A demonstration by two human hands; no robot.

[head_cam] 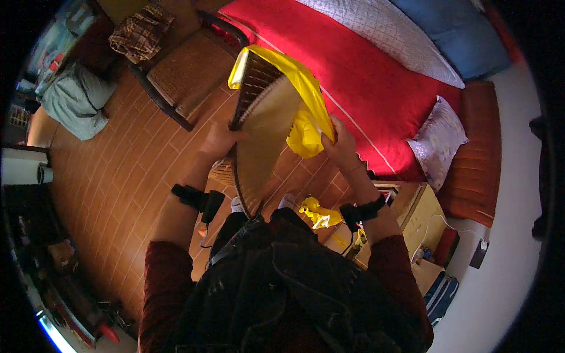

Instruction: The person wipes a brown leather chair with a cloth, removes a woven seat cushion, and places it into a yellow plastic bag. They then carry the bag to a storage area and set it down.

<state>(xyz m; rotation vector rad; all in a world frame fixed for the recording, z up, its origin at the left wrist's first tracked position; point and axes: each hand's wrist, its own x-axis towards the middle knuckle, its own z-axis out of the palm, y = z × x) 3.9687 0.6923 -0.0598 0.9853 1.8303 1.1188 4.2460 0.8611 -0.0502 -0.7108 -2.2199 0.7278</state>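
Before me I hold up a woven basket-like piece [265,119] with a light brown flat face and a dark lattice edge. My left hand [221,140] grips its left rim, thumb on the face. Yellow plastic [293,73] wraps over its top and right edge, and a crumpled part [305,137] hangs beside the face. My right hand [337,141] pinches the yellow plastic at the right edge. Below the held piece, a round wicker object [223,173] is partly hidden. More crumpled yellow plastic [320,214] lies low, near my feet.
A bed with a red cover [366,84] lies ahead and right, with a patterned pillow [437,141]. A brown-seated armchair [190,73] stands ahead left, a plaid cloth beside it. Right of my legs is a wooden cabinet [419,212] with a white cable. A grey-green cloth [77,101] hangs far left.
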